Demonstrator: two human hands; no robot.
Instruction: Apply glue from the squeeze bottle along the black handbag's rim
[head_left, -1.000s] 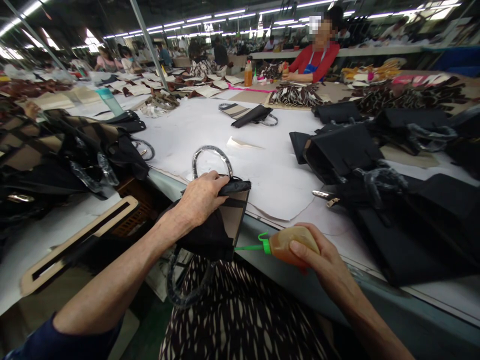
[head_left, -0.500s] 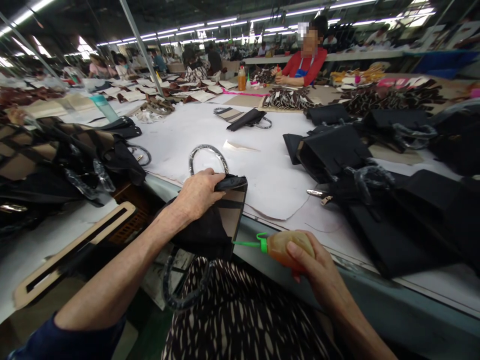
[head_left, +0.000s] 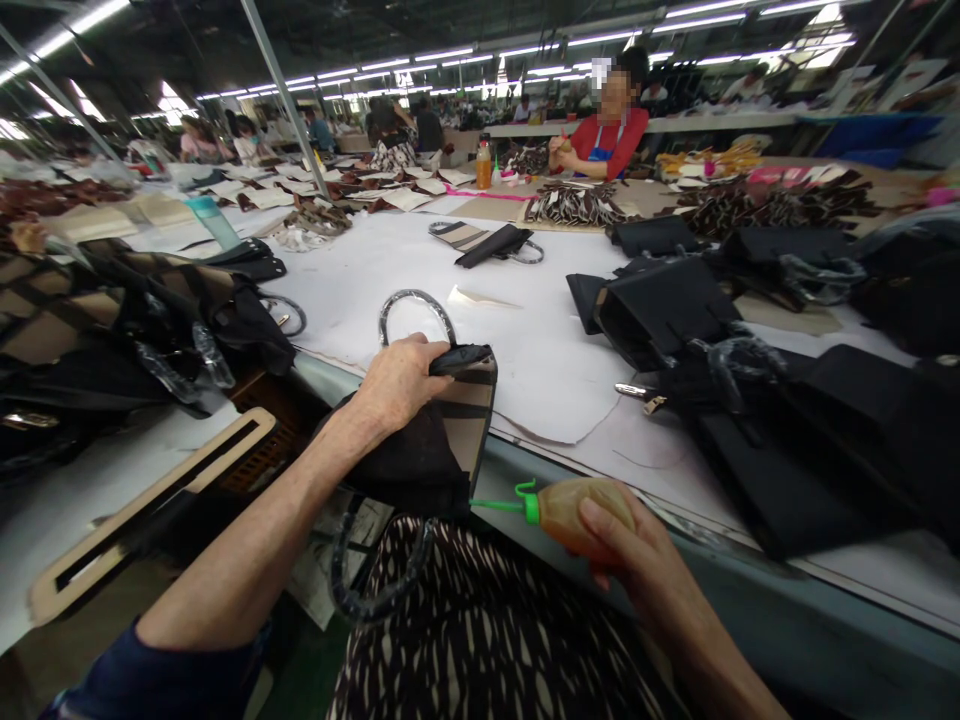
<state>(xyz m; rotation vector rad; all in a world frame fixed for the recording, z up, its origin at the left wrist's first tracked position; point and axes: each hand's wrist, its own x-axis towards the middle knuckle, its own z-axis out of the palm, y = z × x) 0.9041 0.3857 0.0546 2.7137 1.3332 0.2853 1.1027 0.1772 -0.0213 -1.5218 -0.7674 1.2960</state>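
Observation:
My left hand is closed on the upper part of a black and tan handbag piece, which leans at the table's front edge over my lap. One plastic-wrapped round handle stands up behind that hand, and a second wrapped handle hangs below the bag. In my right hand is a soft squeeze bottle of amber liquid, with a green cap and a thin green nozzle. The nozzle's tip points left and meets the bag's lower right corner; whether liquid comes out cannot be seen.
Black bags crowd the table on the right. More bag pieces are heaped on the left, above a slotted tan board. Farther back lie another bag panel and a bottle. Across the table a co-worker sits.
The squeeze bottle and my right hand have shifted slightly down and right, with the nozzle still at the bag's corner. My left hand keeps its hold.

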